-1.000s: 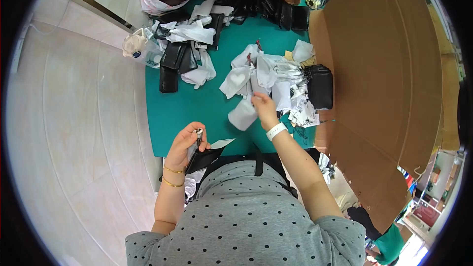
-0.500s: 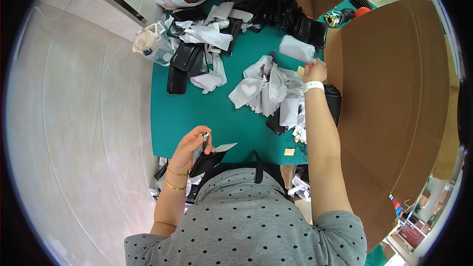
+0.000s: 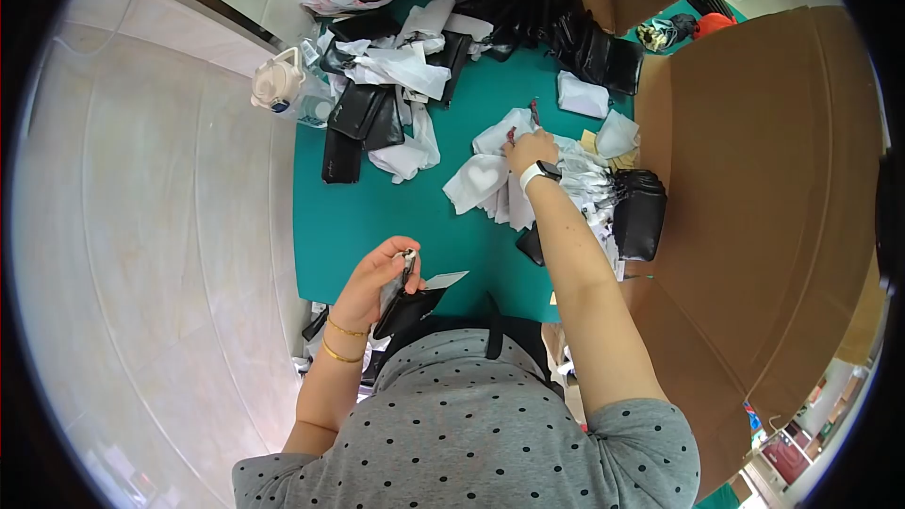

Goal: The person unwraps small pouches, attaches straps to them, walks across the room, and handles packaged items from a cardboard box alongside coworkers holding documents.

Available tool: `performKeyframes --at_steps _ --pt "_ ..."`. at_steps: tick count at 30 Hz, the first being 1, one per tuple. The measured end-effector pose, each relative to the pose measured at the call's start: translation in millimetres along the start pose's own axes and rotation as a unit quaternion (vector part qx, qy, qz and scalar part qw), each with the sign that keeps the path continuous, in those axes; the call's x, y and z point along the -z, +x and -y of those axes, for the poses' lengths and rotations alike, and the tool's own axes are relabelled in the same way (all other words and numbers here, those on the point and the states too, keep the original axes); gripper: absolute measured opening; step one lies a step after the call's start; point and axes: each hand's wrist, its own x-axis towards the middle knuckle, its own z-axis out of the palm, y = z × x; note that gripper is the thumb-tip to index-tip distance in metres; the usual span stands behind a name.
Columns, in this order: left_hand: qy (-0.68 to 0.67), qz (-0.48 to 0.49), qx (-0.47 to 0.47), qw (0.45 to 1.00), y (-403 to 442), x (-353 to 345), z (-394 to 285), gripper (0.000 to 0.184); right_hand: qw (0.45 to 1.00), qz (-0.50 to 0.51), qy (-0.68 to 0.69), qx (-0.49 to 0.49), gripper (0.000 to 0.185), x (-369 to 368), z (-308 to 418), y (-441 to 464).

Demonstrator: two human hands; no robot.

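Observation:
My left hand (image 3: 385,275), near the front edge of the table, is closed on a black wallet (image 3: 407,313) that stands partly open. A white card or paper flap (image 3: 447,280) sticks out of it, and a small metal part shows by the thumb. Over a heap of white tissue wrappers (image 3: 471,185), one with a pale heart shape, my right hand (image 3: 534,149) is bent down with its fingers drawn together. What they hold is hidden. Small dark red bits (image 3: 534,111) show beside the fingers.
Black wallets (image 3: 357,111) and crumpled white paper lie at the back left, beside a bottle (image 3: 279,82). A stack of black wallets (image 3: 641,217) stands at the right against a large cardboard box (image 3: 754,179). More black wallets (image 3: 594,52) are piled at the back.
My right hand has moved left and toward me, from a white packet at the back right to the tissue heap. The packet lies on the table. My left hand still holds the wallet.

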Motion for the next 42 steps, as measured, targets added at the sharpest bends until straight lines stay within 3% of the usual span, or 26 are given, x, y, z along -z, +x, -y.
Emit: performKeyframes --at_steps 3,5,7,8,9,11,13,15,17,20,24,28,31,34,35,37,42 --pt "0.001 -0.004 -0.002 1.000 -1 -3 -4 0.029 0.997 0.047 0.013 -0.053 0.036 -3 4 5" --pt "-0.003 -0.007 -0.001 1.000 -4 -3 -5 0.029 0.997 0.025 0.043 -0.065 0.034 -14 -5 5" --pt "0.013 -0.022 -0.001 1.000 -4 0 -3 0.028 0.973 -0.003 0.232 0.007 0.034 -7 -17 -6" --pt "0.005 -0.021 -0.003 1.000 -3 2 -2 0.028 0.967 -0.064 0.243 0.033 0.031 -6 -22 -16" --pt "0.002 -0.025 -0.003 1.000 -2 5 -1 0.028 0.969 -0.061 0.236 0.035 0.031 -2 -27 -24" --pt "0.012 -0.028 -0.004 1.000 0 8 1 0.028 0.907 -0.154 0.362 0.148 0.023 6 -38 -40" --pt "0.004 -0.018 0.000 1.000 3 6 3 0.028 0.889 -0.105 0.432 0.110 0.017 35 -35 -68" --pt "-0.001 -0.010 0.001 1.000 5 0 2 0.028 0.827 -0.034 0.560 0.042 0.020 50 -37 -84" --pt "-0.004 0.019 0.012 1.000 5 -10 0 0.027 0.828 -0.067 0.551 0.075 0.019 66 -37 -96" --pt "0.013 0.053 0.009 0.998 6 -21 -2 0.027 0.861 -0.194 0.443 0.160 0.014 122 -23 -130" --pt "0.020 0.066 0.005 0.998 3 -33 -1 0.027 0.859 -0.210 0.426 0.191 0.016 141 -24 -153" --pt "0.022 0.073 -0.003 0.997 -4 -43 0 0.028 0.802 -0.099 0.574 0.131 0.018 140 -30 -178" --pt "0.034 0.077 -0.011 0.996 -10 -48 0 0.029 0.658 0.007 0.748 0.089 0.015 142 -26 -195" --pt "0.038 0.087 -0.009 0.995 -16 -49 2 0.030 0.630 0.072 0.767 0.100 0.013 140 -22 -211" --pt "0.031 0.097 -0.006 0.995 -18 -49 3 0.030 0.628 0.071 0.769 0.092 0.015 139 -17 -218" --pt "0.025 0.095 0.003 0.995 -24 -51 5 0.030 0.731 0.062 0.678 0.035 0.017 150 -5 -232" --pt "0.001 0.099 0.005 0.995 -28 -53 16 0.031 0.779 0.054 0.611 0.128 0.018 148 10 -249"
